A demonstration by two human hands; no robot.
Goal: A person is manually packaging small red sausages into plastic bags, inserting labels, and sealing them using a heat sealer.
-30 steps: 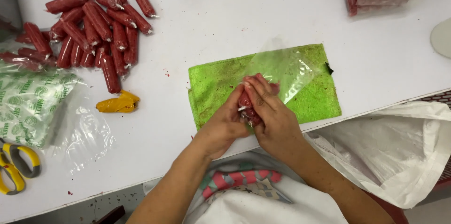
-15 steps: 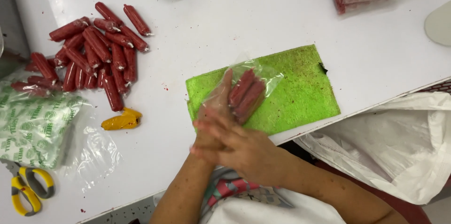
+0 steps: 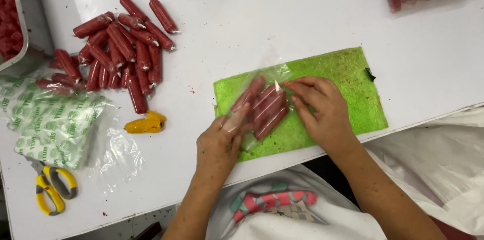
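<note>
Here, the left hand's fingers [image 3: 237,121] and the right hand's fingers [image 3: 302,94] are pressing flat, unclenched, on a clear plastic bag of red sausages [image 3: 264,106] lying between them on the green textured mat [image 3: 348,74]; the film is likely slippery and soft, best gripped at its edges.

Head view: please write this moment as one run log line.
left hand: pressing clear bag | right hand: on bag | bag: red sausages inside, on green mat
</note>
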